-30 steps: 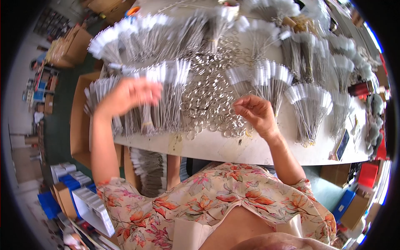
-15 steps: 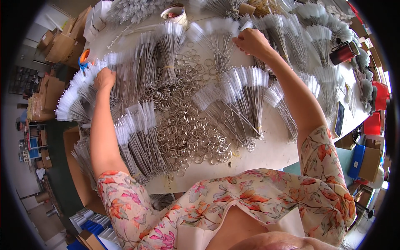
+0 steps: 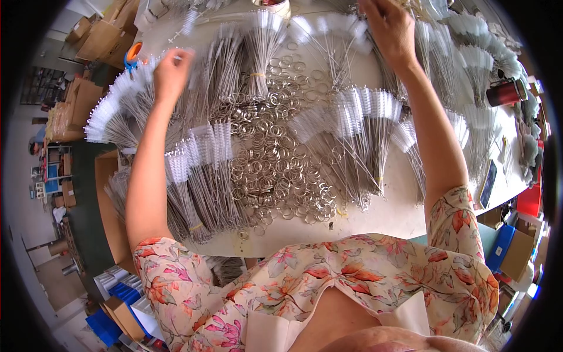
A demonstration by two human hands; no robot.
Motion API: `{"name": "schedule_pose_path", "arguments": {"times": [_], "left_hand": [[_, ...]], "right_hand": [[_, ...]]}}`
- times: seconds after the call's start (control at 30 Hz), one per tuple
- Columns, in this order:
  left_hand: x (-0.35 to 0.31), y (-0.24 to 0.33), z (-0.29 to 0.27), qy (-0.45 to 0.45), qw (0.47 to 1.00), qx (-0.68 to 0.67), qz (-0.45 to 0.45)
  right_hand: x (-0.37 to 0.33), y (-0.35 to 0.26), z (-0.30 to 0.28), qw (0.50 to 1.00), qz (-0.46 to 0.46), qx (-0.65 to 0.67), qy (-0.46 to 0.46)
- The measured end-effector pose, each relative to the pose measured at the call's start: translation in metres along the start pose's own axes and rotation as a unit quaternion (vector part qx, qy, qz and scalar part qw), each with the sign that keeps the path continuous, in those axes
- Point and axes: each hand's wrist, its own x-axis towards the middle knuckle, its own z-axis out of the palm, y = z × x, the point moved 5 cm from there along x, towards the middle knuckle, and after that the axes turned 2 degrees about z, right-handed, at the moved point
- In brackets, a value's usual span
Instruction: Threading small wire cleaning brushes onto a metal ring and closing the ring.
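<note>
My left hand (image 3: 170, 73) reaches far over the white table (image 3: 387, 217), its fingers closed around thin wire brushes at the far-left bundle of white-tipped brushes (image 3: 120, 108). My right hand (image 3: 390, 29) stretches to the far edge and rests among more brush bundles; its fingers are curled and what they hold is hidden. Between my arms lies a heap of shiny metal rings (image 3: 275, 170). Fanned bundles of wire brushes (image 3: 360, 135) with yellow bands surround the heap.
A red spool (image 3: 507, 91) stands at the right of the table, a dark phone (image 3: 488, 183) near the right edge, a tape roll (image 3: 275, 7) at the far edge. Cardboard boxes (image 3: 97, 35) stand at the left, blue bins (image 3: 120, 296) on the floor.
Both arms have stretched farther away across the table. The left hand went from the near bundles to the far-left ones; the right hand went from the ring heap to the far edge.
</note>
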Motion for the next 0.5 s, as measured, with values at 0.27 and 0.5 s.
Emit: {"name": "schedule_pose_path", "arguments": {"times": [0.27, 0.5], "left_hand": [[-0.011, -0.030, 0.045, -0.171, 0.984, -0.041, 0.007], [-0.015, -0.020, 0.028, -0.200, 0.977, 0.038, -0.066]], "right_hand": [[0.044, 0.067, -0.044, 0.995, 0.021, 0.034, -0.086], [0.016, 0.131, -0.043, 0.960, 0.099, -0.212, -0.155]]}}
